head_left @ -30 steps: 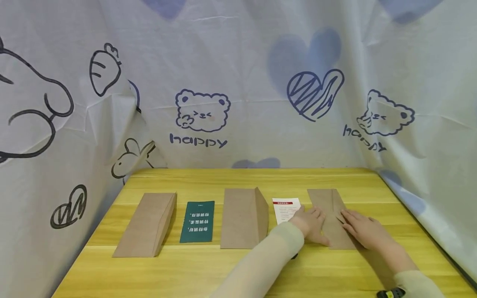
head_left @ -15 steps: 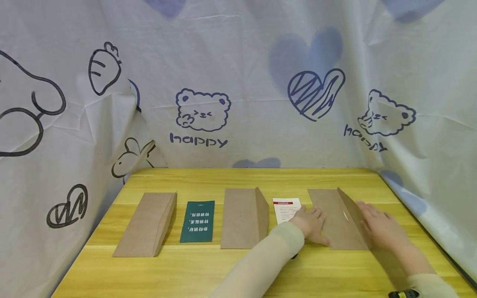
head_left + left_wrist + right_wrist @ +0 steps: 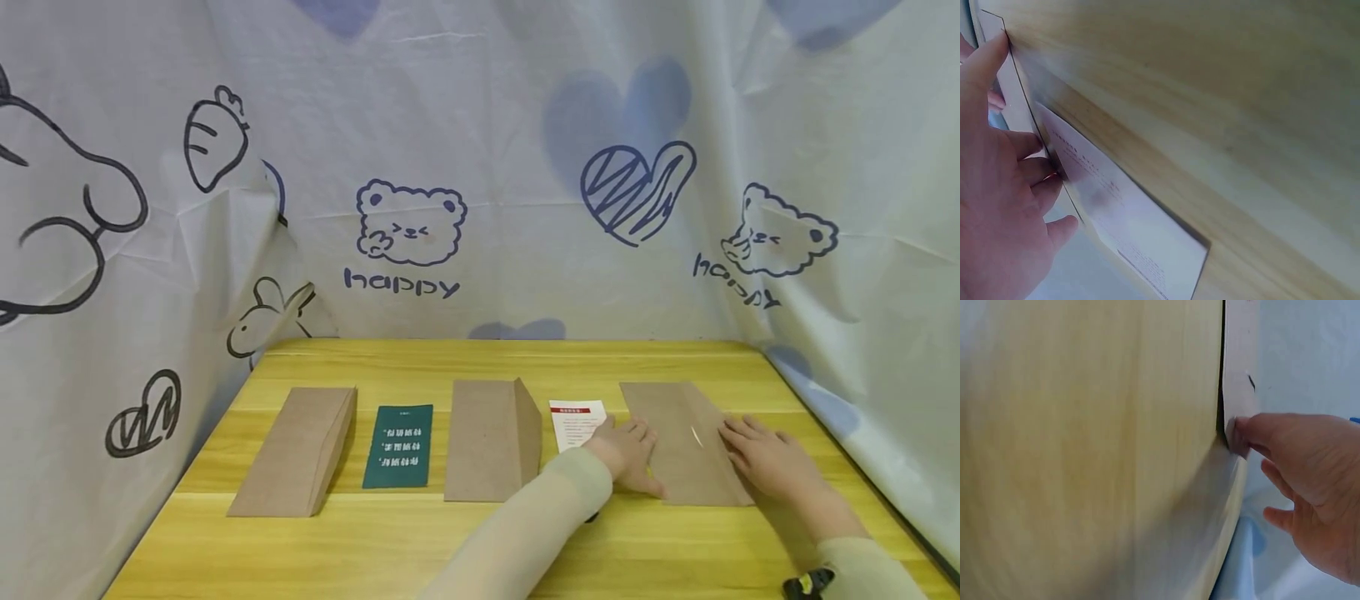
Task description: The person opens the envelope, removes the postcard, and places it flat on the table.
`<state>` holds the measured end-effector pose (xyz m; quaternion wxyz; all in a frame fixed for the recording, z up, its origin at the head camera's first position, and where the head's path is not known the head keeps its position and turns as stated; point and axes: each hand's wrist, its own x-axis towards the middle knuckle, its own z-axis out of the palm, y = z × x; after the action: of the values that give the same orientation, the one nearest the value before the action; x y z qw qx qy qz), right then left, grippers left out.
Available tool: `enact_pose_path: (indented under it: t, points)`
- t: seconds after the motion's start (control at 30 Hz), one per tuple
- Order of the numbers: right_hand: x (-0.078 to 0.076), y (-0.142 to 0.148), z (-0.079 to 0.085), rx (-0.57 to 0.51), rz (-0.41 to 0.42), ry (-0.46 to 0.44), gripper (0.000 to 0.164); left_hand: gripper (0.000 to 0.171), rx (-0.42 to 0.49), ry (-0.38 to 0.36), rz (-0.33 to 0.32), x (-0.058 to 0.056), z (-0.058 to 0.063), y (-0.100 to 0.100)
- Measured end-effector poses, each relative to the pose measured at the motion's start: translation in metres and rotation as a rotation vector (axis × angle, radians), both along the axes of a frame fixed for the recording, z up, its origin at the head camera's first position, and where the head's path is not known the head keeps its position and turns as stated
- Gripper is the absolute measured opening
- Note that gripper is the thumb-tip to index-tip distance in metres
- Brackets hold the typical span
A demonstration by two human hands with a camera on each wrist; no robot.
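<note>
A flat brown paper bag (image 3: 678, 446) lies at the right of the wooden table (image 3: 480, 367). My left hand (image 3: 628, 452) rests with straight fingers on the bag's left edge, next to a white leaflet (image 3: 576, 419). My right hand (image 3: 761, 458) lies flat against the bag's right edge, fingers spread. In the left wrist view the fingers (image 3: 1025, 145) press the bag's edge beside the leaflet (image 3: 1129, 225). The right wrist view shows the thumb (image 3: 1254, 428) touching the bag's edge (image 3: 1238, 375).
Two more brown paper bags lie flat, one at the left (image 3: 296, 450) and one in the middle (image 3: 491, 437), with a green card (image 3: 397, 446) between them. Printed white cloth (image 3: 480, 167) hangs close around the table on three sides.
My right hand slid from the middle of the bag to its right edge. The bag's side fold opened out rightward, stood up briefly, and now lies flatter. My left hand stayed put.
</note>
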<state>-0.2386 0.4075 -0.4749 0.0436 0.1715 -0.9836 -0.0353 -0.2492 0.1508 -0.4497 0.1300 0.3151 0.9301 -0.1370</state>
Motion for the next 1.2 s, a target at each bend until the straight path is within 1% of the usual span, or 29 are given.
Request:
enact_pose_path:
  t: [0.13, 0.23, 0.37, 0.5, 0.7, 0.8, 0.93, 1.0, 1.2]
  points:
    - [-0.002, 0.007, -0.003, -0.035, 0.006, -0.055, 0.044, 0.09, 0.001, -0.004, 0.0, 0.0, 0.001, 0.0]
    - [-0.002, 0.011, -0.003, -0.047, 0.025, -0.076, 0.046, 0.09, 0.003, 0.001, -0.006, 0.0, 0.001, 0.0]
    - [0.002, 0.016, -0.003, -0.058, 0.048, -0.083, 0.052, 0.091, -0.002, 0.014, -0.016, 0.001, 0.001, 0.0]
    - [0.006, 0.019, -0.004, -0.069, 0.049, -0.095, 0.056, 0.092, 0.004, 0.021, -0.021, 0.0, 0.0, 0.001]
    - [0.007, 0.021, -0.005, -0.083, 0.043, -0.104, 0.057, 0.094, 0.031, 0.047, -0.031, -0.006, -0.002, 0.007]
    - [0.006, 0.022, -0.004, -0.084, 0.04, -0.113, 0.057, 0.087, 0.046, 0.068, -0.072, -0.013, -0.004, 0.013]
    - [0.008, 0.022, -0.001, -0.08, 0.029, -0.123, 0.058, 0.071, 0.059, 0.11, -0.187, -0.021, -0.005, 0.024]
    - [0.009, 0.021, -0.001, -0.082, 0.027, -0.128, 0.058, 0.07, 0.054, 0.116, -0.231, -0.024, -0.006, 0.031]
    - [0.008, 0.019, -0.001, -0.102, 0.03, -0.152, 0.06, 0.067, 0.085, 0.069, -0.279, -0.028, -0.011, 0.051]
